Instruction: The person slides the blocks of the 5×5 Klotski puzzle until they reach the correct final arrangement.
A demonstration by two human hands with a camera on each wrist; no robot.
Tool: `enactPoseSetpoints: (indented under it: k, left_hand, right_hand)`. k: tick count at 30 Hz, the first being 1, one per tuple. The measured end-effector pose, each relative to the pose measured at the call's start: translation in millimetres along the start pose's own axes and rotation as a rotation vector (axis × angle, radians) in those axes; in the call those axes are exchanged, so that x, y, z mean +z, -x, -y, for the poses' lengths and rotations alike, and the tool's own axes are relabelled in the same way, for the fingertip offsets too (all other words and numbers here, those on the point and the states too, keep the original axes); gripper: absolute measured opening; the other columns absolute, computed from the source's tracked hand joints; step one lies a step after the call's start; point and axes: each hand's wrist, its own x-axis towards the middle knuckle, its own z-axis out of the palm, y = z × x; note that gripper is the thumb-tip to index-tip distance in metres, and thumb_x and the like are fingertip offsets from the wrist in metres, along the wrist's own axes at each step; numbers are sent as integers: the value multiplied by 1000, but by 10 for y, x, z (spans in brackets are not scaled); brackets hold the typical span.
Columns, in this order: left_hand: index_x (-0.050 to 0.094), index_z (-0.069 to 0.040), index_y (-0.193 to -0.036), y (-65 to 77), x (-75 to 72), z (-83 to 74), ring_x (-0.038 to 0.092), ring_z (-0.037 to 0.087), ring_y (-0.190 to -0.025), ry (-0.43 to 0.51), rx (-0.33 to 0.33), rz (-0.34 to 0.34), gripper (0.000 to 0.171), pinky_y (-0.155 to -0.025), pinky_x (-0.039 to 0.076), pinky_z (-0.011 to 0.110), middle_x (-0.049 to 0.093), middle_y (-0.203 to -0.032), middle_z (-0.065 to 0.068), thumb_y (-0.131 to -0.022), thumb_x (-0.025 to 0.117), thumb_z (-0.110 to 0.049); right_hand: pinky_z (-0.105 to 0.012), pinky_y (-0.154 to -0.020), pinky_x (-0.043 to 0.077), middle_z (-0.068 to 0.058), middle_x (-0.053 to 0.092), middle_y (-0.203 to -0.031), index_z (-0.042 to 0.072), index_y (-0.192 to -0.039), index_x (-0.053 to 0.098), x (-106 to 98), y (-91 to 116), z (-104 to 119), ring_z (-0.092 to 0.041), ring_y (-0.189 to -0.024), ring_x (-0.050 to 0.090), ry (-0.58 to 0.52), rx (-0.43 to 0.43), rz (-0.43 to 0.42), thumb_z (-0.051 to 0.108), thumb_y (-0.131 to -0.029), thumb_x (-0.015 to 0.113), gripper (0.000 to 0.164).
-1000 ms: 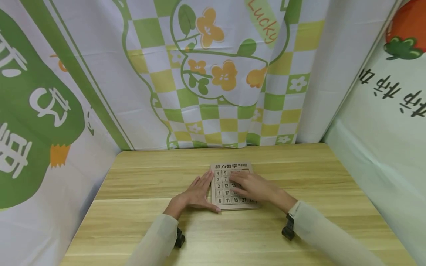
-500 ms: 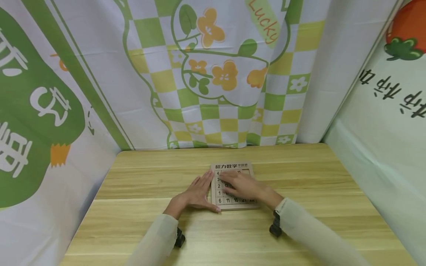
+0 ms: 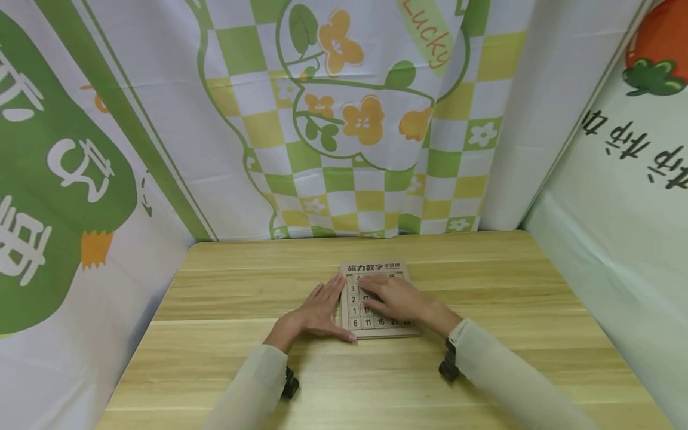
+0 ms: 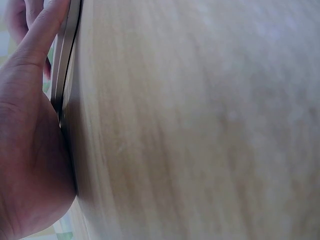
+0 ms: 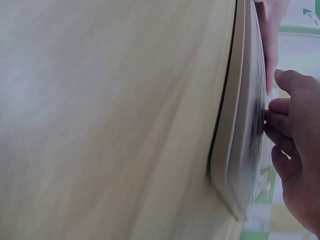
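Note:
A number slide puzzle (image 3: 371, 332) with wooden-looking tiles lies flat on the table, dark Chinese lettering along its top. My left hand (image 3: 317, 312) rests beside it, straight fingers along the left edge and thumb (image 4: 35, 42) at the bottom left corner. Over the tiles is my right hand (image 3: 399, 297), its fingertips (image 5: 270, 119) on the surface near the upper left. The tile marked 4 (image 3: 357, 278) shows beside those fingers, with a dark gap at its left. Several middle and right tiles are hidden under the right hand.
The wood-grain table (image 3: 215, 286) stretches out on all sides of the puzzle. Printed cloths hang around it, with a green and yellow checked curtain (image 3: 371, 197) at the back. A black camera strap (image 3: 449, 361) sits on each wrist.
My right hand has moved left across the puzzle. The top-row tiles 4 and 15 have slid right, so a dark gap now shows at the row's left end. My left hand has stayed put.

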Motion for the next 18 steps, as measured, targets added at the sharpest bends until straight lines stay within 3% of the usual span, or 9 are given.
enactPoseSetpoints:
  k: [6,18]
  left_hand:
    - [-6,-8,-170,6,-1,3,-4,26,-165,4,-9,-6,154,-133,-2,53,-7,-178,12,-67,70,-94]
    - [-1,-3,-169,65,-126,-167,0,32,-165,10,-5,8,150,-133,2,56,-2,-178,19,-72,73,-88]
  right_hand:
    - [-58,-119,43,-21,58,-152,0,-148,59,-55,131,-90,-41,-142,53,-18,47,-3,31,-109,61,50]
    - [-58,-116,45,-24,57,-151,-1,-148,58,-93,185,-109,-42,-140,55,17,7,1,31,-109,61,51]
